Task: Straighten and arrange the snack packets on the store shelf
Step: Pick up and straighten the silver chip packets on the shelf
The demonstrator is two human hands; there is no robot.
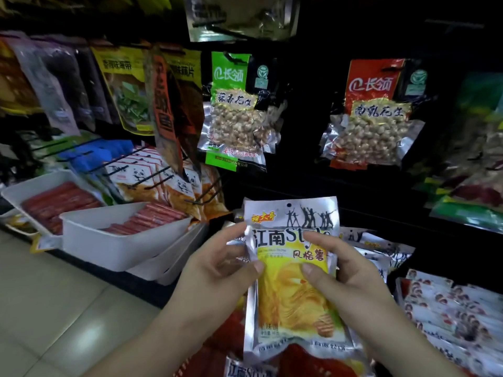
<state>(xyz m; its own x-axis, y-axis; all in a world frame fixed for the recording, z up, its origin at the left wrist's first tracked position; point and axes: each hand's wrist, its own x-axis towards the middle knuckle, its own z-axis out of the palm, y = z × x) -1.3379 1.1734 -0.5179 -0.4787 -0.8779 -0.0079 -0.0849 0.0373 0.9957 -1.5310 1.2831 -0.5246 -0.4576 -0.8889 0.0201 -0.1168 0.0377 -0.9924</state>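
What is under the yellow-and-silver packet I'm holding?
Below the held packet, a same-print packet and red packets show. More silver packets lie behind at right. Whatever sits directly beneath its middle is covered.

Held packet (283, 300) lettering partly behind right fingertip (309, 236).

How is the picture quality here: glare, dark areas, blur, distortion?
Head view: the silver and yellow packet, pinched by the left hand and right hand, is sharp, with foil glare near its top. Head view: the shelf backing at upper right is nearly black. Head view: the edges are soft and bowed, as at the white tray.
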